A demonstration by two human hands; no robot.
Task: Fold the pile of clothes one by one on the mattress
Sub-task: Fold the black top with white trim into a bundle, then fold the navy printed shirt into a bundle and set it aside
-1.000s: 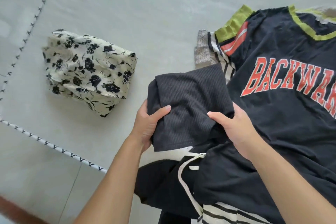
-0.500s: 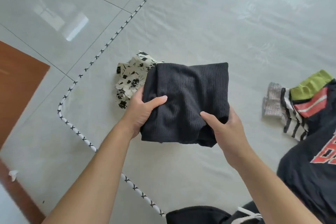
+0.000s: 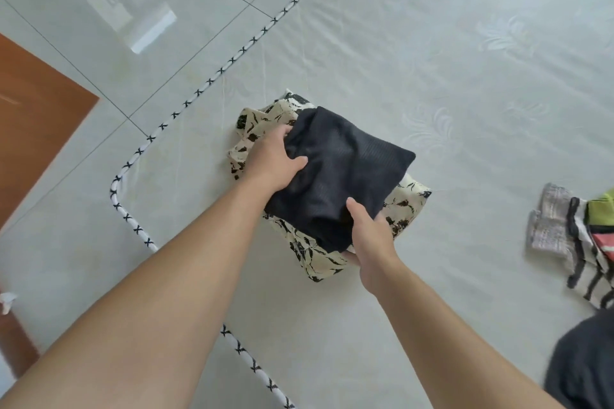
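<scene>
While your left hand (image 3: 270,161) and right hand (image 3: 367,236) close around the folded dark garment (image 3: 339,173), it sits atop the floral garment (image 3: 319,259) near the mattress (image 3: 432,60) corner; lower it squarely, align edges, then loosen your fingers gently.

I see both hands gripping a folded black ribbed garment (image 3: 335,173) atop the folded floral garment (image 3: 309,252) on the mattress (image 3: 432,60); left hand (image 3: 272,161) at its left edge, right hand (image 3: 370,236) at near corner. Unfolded pile (image 3: 578,242) far right.
</scene>
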